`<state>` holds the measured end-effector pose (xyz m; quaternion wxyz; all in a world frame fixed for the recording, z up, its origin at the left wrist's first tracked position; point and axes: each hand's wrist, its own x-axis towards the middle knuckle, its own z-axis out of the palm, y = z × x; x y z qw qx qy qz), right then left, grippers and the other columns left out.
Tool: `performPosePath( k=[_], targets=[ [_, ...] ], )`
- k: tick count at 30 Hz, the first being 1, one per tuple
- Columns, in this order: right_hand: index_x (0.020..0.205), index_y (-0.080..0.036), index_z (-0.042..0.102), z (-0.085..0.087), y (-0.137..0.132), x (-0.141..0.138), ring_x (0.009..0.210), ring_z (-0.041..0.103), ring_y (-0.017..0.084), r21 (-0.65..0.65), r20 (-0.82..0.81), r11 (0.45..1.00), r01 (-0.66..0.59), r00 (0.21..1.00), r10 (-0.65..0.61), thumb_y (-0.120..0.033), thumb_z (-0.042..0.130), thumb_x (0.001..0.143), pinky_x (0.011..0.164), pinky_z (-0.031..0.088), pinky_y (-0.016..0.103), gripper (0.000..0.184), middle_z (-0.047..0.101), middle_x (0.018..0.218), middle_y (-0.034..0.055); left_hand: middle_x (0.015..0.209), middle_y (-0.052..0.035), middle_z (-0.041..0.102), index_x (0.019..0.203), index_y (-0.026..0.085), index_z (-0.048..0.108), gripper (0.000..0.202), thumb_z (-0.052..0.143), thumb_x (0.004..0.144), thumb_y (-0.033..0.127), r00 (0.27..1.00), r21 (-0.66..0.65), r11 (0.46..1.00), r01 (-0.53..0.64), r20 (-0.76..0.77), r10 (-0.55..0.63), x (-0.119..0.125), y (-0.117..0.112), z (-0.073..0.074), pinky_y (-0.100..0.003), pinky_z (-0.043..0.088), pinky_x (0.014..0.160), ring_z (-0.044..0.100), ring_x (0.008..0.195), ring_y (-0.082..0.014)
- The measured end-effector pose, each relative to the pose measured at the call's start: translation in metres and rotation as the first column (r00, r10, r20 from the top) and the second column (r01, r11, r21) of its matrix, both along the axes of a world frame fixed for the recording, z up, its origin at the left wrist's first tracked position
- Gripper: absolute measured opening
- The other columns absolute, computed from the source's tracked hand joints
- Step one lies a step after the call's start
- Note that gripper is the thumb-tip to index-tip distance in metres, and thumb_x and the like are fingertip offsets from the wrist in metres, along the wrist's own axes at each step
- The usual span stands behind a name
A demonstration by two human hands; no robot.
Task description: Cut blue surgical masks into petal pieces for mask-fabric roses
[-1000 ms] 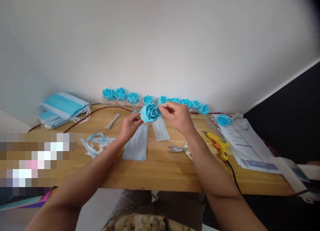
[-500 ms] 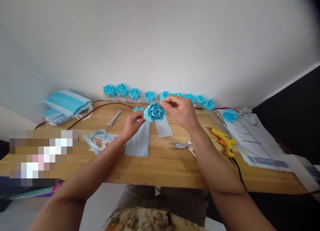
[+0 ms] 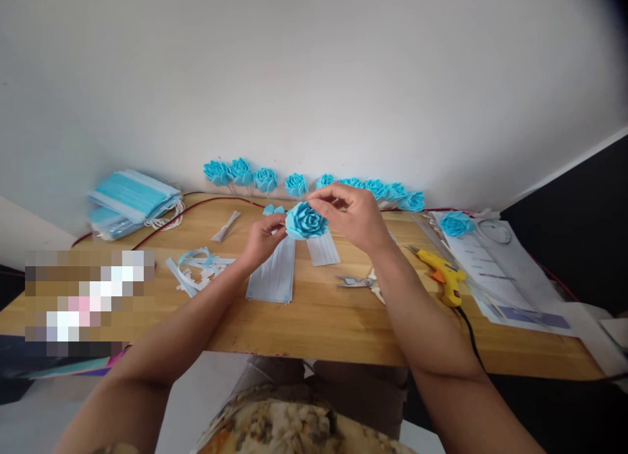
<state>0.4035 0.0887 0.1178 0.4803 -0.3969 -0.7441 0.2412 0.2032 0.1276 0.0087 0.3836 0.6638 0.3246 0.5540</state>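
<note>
1. The left hand is closed around the underside of a blue rose. Thumb and fingers grip it from below and to the left.
2. The right hand pinches the rose's upper right edge between thumb and forefinger. Its other fingers are curled loosely.
3. The rose is held in the air between both hands. It sits above the flat mask pieces on the table and in front of the row of finished roses along the wall.
4. Compared with a second ago, the grip is much the same. The rose has turned a little, so its spiral centre now faces the camera more squarely. The right fingertips sit slightly higher on the outer petal.
5. Most of the apparent shift of the table comes from the head moving. The things on the table lie as they did.
6. Judging from this, the work is fine shaping of the outer petals by hand, with no tool in use.
7. The scissors and the yellow glue gun lie untouched to the right. The scraps and the stack of masks lie to the left.
</note>
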Motion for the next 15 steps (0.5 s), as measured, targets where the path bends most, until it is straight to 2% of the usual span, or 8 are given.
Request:
performPosePath(
  k=[3,9,12,15],
  targets=[
    [0.082,-0.020,0.077,-0.002,0.001,0.000,0.074,0.068,0.016,0.018,-0.017,1.000,-0.021,1.000,0.021,-0.037,0.070,0.093,0.069,0.053,0.029,0.021,0.076,0.081,0.0020,0.077,-0.0052,0.075,0.072,0.018,0.078,0.035,0.084,0.076,0.052,1.000,0.002,1.000,0.004,-0.019,-0.004,0.000,0.000,-0.001,-0.030,0.054,0.075,0.066,0.076,-0.0194],
    [0.099,-0.021,0.078,-0.002,0.003,0.006,0.084,0.070,0.018,0.009,-0.033,1.000,0.005,0.999,-0.005,-0.056,0.059,0.101,0.078,0.054,0.031,0.040,0.077,0.094,0.0047,0.070,-0.0031,0.072,0.071,0.017,0.075,0.032,0.084,0.074,0.047,0.995,-0.051,0.997,-0.056,0.075,0.060,-0.001,0.001,-0.001,-0.028,0.055,0.070,0.064,0.069,-0.0162],
    [0.098,-0.021,0.077,-0.001,0.004,0.009,0.081,0.069,0.018,-0.012,-0.015,1.000,0.027,1.000,-0.027,-0.066,0.055,0.100,0.078,0.055,0.032,0.051,0.075,0.090,0.0052,0.069,-0.0022,0.069,0.072,0.017,0.073,0.028,0.083,0.074,0.043,0.988,-0.108,0.990,-0.089,0.114,0.101,-0.001,0.001,0.001,-0.027,0.055,0.067,0.063,0.066,-0.0148],
    [0.097,-0.021,0.077,-0.001,0.004,0.010,0.081,0.068,0.019,-0.022,0.015,0.999,0.024,1.000,-0.024,-0.070,0.055,0.098,0.076,0.053,0.032,0.053,0.074,0.088,0.0052,0.070,-0.0024,0.070,0.074,0.017,0.071,0.029,0.083,0.074,0.044,0.986,-0.130,0.988,-0.085,0.129,0.102,-0.002,0.002,0.001,-0.027,0.056,0.067,0.063,0.065,-0.0144]
  ],
)
